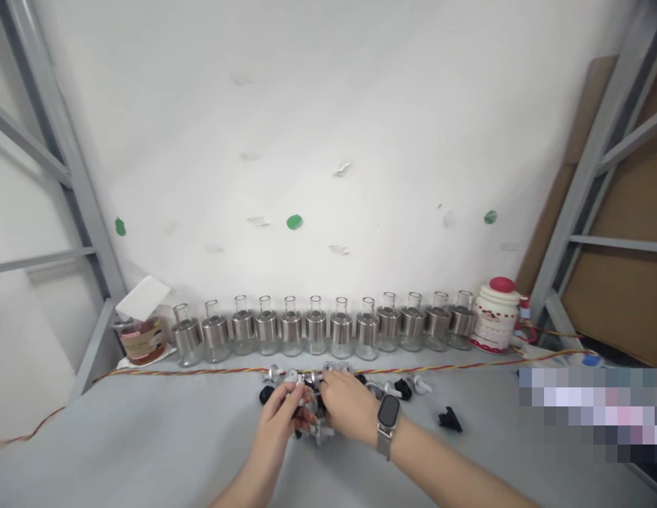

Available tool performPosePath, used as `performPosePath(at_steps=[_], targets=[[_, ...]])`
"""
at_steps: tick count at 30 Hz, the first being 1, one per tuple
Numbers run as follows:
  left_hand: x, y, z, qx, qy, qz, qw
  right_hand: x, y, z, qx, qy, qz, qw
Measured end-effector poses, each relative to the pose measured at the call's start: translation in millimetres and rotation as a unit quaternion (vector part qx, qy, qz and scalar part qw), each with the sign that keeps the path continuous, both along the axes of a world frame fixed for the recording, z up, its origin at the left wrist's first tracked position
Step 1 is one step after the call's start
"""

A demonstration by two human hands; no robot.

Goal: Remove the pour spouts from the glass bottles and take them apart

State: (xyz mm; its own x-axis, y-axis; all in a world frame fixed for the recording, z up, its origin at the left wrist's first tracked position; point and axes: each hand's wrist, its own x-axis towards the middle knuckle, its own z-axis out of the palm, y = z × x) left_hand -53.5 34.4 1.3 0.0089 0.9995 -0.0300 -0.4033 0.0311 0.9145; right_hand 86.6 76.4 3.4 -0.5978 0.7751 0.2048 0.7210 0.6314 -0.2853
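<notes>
My left hand is closed in a pinch around a small whitish plastic stopper piece, held above a pile of loose parts. My right hand, with a watch on the wrist, is just to the right; its fingers curl down among the parts, and what they grip is hidden. Around both hands lie clear and white plastic stopper pieces and round black caps. Some of the pile is covered by the hands. A black toothed piece lies apart, right of my right wrist.
Several glass bottles with metal sleeves stand in a row along the wall. A labelled tub is at the left end, a white jar with a red lid at the right. A twisted cable crosses the grey table.
</notes>
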Motion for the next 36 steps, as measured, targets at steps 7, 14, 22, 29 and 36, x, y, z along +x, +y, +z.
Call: performPosePath(at_steps=[7,14,22,29,36], targets=[[4,4,-5.6,-0.011,0.001,-0.016,1.0,13,-4,6,-0.063,0.146,-0.027,0.987],[8,-4,-3.8,-0.006,0.007,-0.021,1.0,50,-21,22,-0.225,0.345,-0.051,0.91],[16,-12,-13.4,-0.018,0.029,-0.112,0.993,65,-38,4,-0.409,0.59,-0.058,0.694],[17,-12,-13.4,-0.056,0.042,-0.115,0.991,62,-44,4,-0.413,0.617,-0.087,0.664],[20,-19,-7.1,-0.05,0.037,-0.093,0.994,59,-57,14,-0.464,0.669,-0.053,0.578]])
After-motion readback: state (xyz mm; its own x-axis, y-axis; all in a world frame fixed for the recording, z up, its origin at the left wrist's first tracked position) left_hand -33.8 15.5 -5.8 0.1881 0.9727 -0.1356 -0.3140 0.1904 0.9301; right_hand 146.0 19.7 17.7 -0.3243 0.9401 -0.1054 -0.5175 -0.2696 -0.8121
